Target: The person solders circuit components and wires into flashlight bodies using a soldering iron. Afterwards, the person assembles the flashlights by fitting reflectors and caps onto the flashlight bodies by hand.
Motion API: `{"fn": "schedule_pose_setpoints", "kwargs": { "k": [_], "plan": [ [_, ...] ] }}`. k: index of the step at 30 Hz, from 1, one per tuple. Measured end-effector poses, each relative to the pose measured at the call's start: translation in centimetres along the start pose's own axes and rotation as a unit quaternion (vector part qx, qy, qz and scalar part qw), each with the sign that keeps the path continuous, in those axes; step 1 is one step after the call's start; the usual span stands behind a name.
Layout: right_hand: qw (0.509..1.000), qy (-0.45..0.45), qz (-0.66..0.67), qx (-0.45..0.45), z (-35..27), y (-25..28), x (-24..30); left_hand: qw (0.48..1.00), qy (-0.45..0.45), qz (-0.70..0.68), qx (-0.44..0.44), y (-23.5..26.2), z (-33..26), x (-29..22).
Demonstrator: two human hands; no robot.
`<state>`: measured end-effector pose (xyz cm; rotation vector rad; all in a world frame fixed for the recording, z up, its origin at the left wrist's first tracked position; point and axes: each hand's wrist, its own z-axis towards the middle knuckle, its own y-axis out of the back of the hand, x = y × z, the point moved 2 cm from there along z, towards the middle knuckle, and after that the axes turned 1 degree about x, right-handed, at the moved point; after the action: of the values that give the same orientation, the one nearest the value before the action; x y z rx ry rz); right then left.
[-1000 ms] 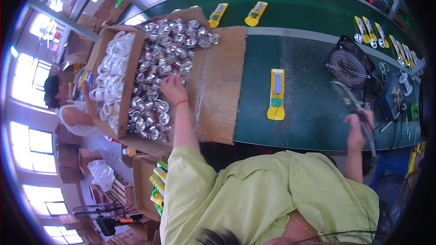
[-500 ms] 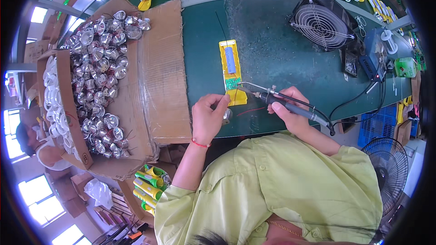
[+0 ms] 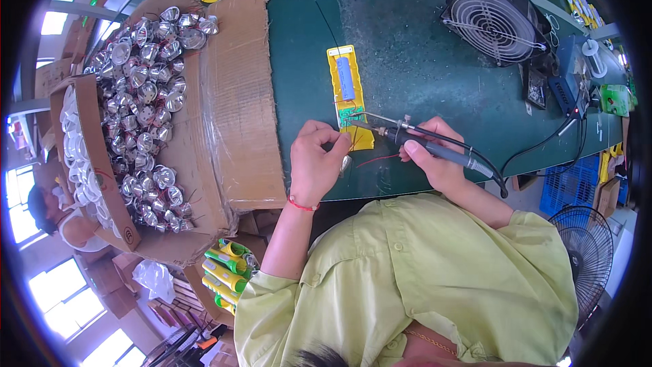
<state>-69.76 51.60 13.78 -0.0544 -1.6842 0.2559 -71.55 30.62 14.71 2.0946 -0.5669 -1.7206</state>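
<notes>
Yellow plastic forms the long casing [image 3: 363,140] lying on the green counter [image 3: 305,20], with a blue battery [image 3: 346,81] and a green circuit board [image 3: 348,116] set in it. Beside the casing's lower end, the left hand's [image 3: 317,161] grip is pressed together, seemingly pinching thin wires [image 3: 353,141]; a silvery reflector [image 3: 346,165] is just below. Right of the casing, the right hand's [image 3: 443,166] grip is wrapped round a soldering iron [image 3: 454,154], its tip at the board; contact cannot be made out. A slip could scorch the casing or the nearby left fingertips, and a tug on the wires could shift the casing, since no clamp shows. Left of the casing are a cardboard sheet [image 3: 241,95] and heaped reflectors [image 3: 146,95]; to its upper right, a black fan [image 3: 496,24]. The black cord [image 3: 503,185], right of the casing, might snag and pull the iron aside.
</notes>
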Motion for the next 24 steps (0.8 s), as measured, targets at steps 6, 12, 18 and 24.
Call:
{"fn": "schedule_pose_setpoints", "kwargs": {
  "k": [6,12,18,24],
  "plan": [
    [0.998,-0.015,0.051,-0.017,0.1,-0.3,0.1,0.999,0.030,-0.023,0.014,0.1,0.1,0.3],
    [0.998,0.048,0.036,-0.025,-0.5,0.2,0.9,0.998,0.041,-0.044,0.020,0.0,0.3,0.2],
    [0.998,0.049,0.043,-0.017,-0.5,0.7,0.7,0.999,0.038,-0.026,0.019,0.2,0.2,0.1],
    [0.997,0.055,0.042,-0.017,-0.6,1.6,1.1,0.993,-0.025,-0.057,-0.097,0.7,-1.2,-1.2]
  ]
}}
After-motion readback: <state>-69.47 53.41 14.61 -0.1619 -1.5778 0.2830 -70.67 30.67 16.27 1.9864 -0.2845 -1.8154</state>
